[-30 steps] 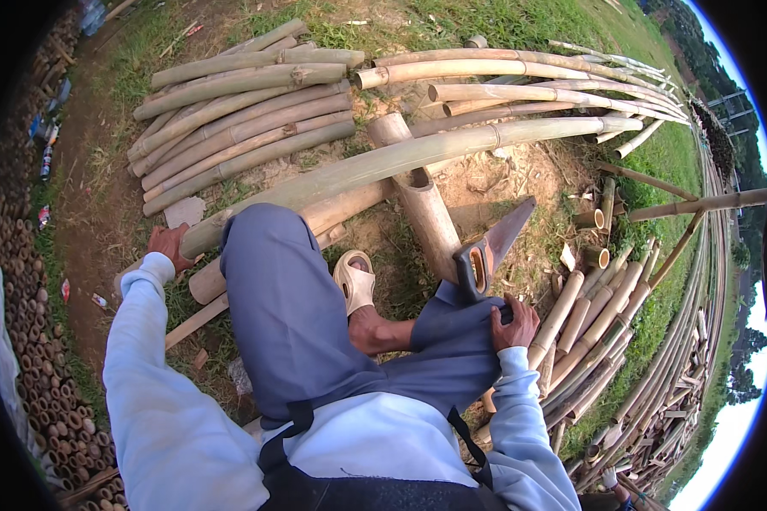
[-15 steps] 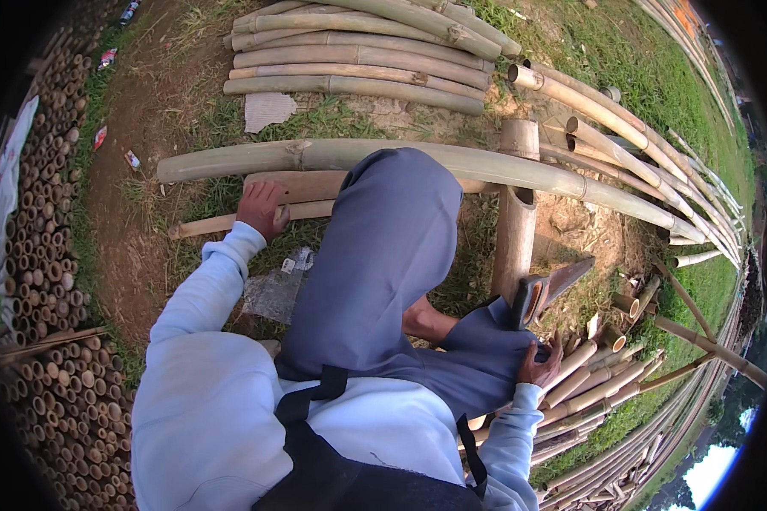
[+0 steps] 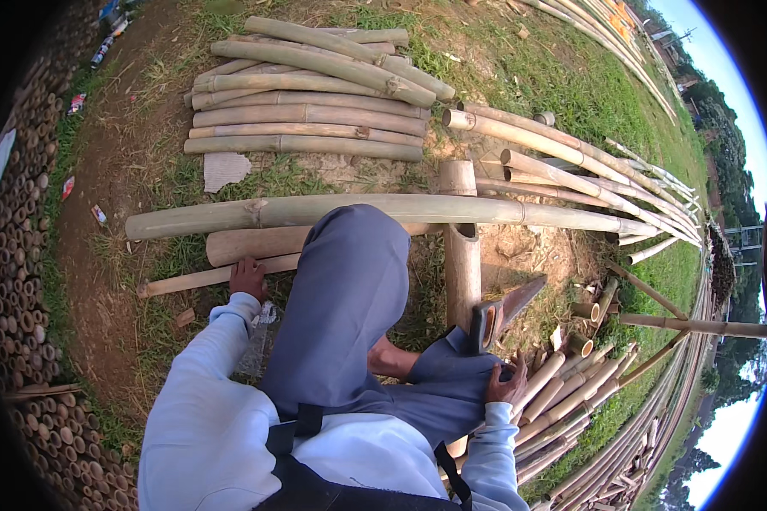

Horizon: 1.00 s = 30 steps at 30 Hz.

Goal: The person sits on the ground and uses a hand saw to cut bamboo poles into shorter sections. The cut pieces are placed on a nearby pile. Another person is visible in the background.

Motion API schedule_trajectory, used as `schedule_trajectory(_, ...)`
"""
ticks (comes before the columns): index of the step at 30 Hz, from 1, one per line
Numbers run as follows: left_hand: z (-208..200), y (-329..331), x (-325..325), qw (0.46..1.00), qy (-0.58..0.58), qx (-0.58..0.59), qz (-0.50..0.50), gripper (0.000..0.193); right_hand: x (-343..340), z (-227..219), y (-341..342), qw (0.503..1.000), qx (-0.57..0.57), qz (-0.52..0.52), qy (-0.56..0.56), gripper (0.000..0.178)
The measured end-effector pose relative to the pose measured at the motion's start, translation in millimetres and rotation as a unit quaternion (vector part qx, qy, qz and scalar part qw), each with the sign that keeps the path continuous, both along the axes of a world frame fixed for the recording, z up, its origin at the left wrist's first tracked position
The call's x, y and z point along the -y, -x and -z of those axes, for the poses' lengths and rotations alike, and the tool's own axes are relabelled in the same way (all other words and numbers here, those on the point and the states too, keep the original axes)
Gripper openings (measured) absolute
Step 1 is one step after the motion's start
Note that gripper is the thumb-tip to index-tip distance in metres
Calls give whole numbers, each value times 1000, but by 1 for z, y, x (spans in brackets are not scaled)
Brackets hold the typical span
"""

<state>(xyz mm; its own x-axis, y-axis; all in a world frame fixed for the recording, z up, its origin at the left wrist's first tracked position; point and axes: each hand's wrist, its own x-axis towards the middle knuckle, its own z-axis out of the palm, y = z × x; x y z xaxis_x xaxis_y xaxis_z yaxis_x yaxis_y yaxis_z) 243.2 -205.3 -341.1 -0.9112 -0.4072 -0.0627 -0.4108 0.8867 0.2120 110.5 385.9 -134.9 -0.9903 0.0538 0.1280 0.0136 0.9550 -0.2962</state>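
While left hand [image 3: 249, 279] half-curls over the near thin pole [image 3: 192, 279], hold unclear, and right hand [image 3: 507, 385] rests half-open, empty, on knee [image 3: 464, 370], a fuller wrap should steady the pole.

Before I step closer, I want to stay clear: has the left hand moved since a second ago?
Yes: against the flat cardboard, the left hand is farther off, shifted toward the person, now at the thin pole.
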Motion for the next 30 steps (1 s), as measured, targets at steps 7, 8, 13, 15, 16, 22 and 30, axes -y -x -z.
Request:
schedule_trajectory(7,9,2,3,997,22,-69,14,24,-1,9,-6,1000,-15,-2,-7,67)
schedule_trajectory(8,10,1,5,996,17,-87,17,21,-1,13,-5,1000,-12,-5,-6,67)
schedule_trajectory(13,23,-6,6,997,4,-54,61,42,4,-4,-9,1000,-7,25,-16,62)
schedule_trajectory(15,30,-15,22,997,8,-34,62,54,9,-2,-8,999,-18,15,-24,62)
schedule_trajectory(16,27,-12,24,998,-19,2,56,56,7,-2,-5,999,-25,11,-32,63)
schedule_trajectory(22,12,-9,5,988,73,60,119,28,13,-13,-2,999,-18,4,30,56)
schedule_trajectory(30,11,-32,64,999,6,41,14,62,147,-66,83,952,-75,-209,210,42)
